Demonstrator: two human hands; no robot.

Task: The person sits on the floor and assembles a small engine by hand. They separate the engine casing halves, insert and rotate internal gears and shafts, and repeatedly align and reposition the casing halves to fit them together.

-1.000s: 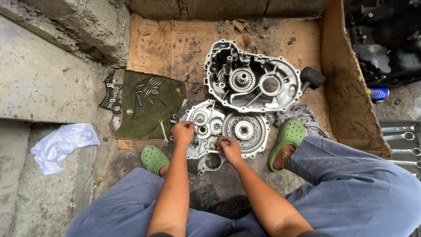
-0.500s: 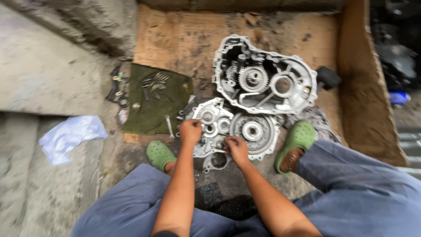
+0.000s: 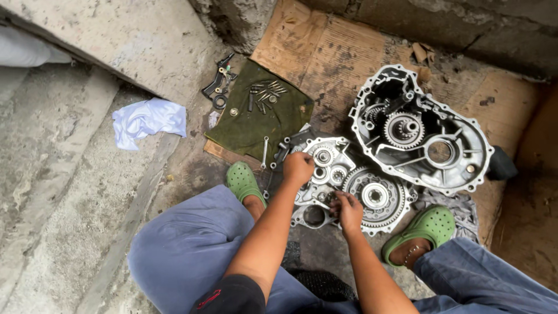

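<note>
I squat over a gearbox casing half (image 3: 343, 180) lying open on the ground, its large ring gear (image 3: 375, 197) on the right. My left hand (image 3: 297, 168) is closed on the casing's upper left edge. My right hand (image 3: 347, 210) rests fingers-down on the casing's lower middle, pinching at something small that I cannot make out. The second casing half (image 3: 424, 136), with a smaller gear inside, lies just beyond on flattened cardboard (image 3: 331, 55).
A dark green cloth (image 3: 256, 116) holds several bolts and a spanner (image 3: 264, 152). Black metal brackets (image 3: 218, 87) lie at its top left, a white rag (image 3: 148, 119) further left. Concrete steps run along the left. My green clogs (image 3: 244, 181) (image 3: 421, 229) flank the casing.
The view has swung and tilted, so everything sits more to the right. Both hands stay on the near casing, with the right one shifted slightly lower.
</note>
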